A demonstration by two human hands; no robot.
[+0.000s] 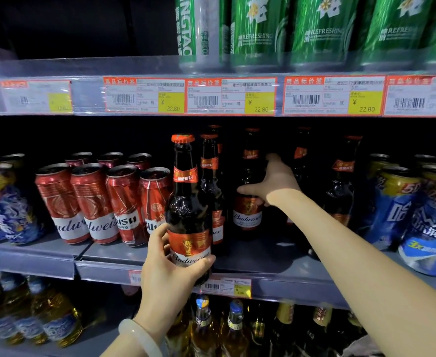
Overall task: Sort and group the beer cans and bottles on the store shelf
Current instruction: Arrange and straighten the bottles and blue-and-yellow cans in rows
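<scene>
the left hand point(172, 269) is wrapped around the lower label of a dark budweiser bottle point(187, 202), thumb across the front, fingers behind; the bottle stands upright at the front edge of the middle shelf point(263, 253), its base just over the shelf lip. a pale bangle point(137, 336) sits on that wrist. the right hand point(273, 181) reaches deeper into the shelf and grips a second budweiser bottle point(247, 202) at its shoulder, thumb across the front above the label, fingers round its right side. a third bottle point(211, 181) stands between the two held ones, just behind the first. to the left stand red budweiser cans point(88, 202); blue cans point(404, 215) lean at the far right. green cans point(258, 29) fill the shelf above the price tags point(232, 96).
</scene>
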